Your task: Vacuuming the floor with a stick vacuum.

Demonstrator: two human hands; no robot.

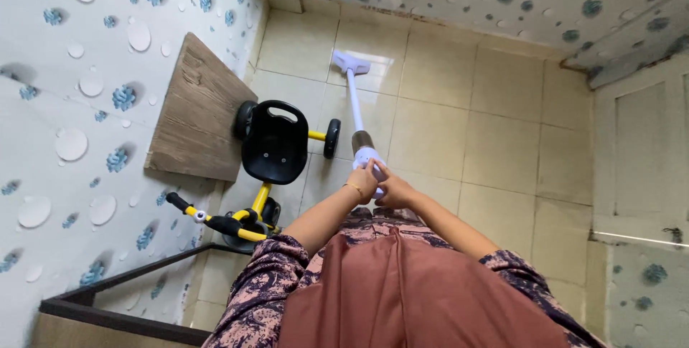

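White vacuum wand (pixel 354 100) runs from your fingers toward twelve o'clock, head (pixel 350 62) on the floor tiles (pixel 495 147), both your left hand (pixel 363 181) and right hand (pixel 393 191) wrapped around its handle (pixel 367 158), equally near.

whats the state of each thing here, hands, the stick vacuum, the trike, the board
left hand: closed on the vacuum handle
right hand: on the handle too, touching the left
stick vacuum: tilted forward, head flat on the tile floor
tricycle: upright, parked by the wall
wooden board: leaning against the wall
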